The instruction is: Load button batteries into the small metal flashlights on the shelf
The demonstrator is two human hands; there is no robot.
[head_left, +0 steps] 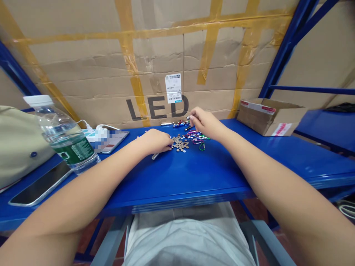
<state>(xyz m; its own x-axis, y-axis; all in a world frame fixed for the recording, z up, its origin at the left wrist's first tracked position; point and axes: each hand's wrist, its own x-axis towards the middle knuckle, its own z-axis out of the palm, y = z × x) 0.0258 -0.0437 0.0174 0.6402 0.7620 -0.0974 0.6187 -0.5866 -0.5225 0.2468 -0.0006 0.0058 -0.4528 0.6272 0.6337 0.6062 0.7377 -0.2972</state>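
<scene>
Several small round metal discs (pixel 181 143) lie in a loose pile on the blue table (pixel 177 177). My left hand (pixel 158 142) is at the pile's left side, fingers curled down; what they hold, if anything, is hidden. A thin silvery item (pixel 155 156) shows below that hand. Right of the discs is a heap of coloured carabiners (pixel 195 136), with a green one (pixel 202 146) at its front. Above the heap, my right hand (pixel 200 119) pinches a small dark-tipped item (pixel 188 117). Small metallic cylinders (pixel 177 124) lie behind the discs.
At the left stand a water bottle (pixel 72 142), a phone (pixel 41 183), a white power strip (pixel 95 136) and a tablet-like device (pixel 118 140). An open cardboard box (pixel 266 116) sits at the right. A large taped carton (pixel 105 74) rises behind the table.
</scene>
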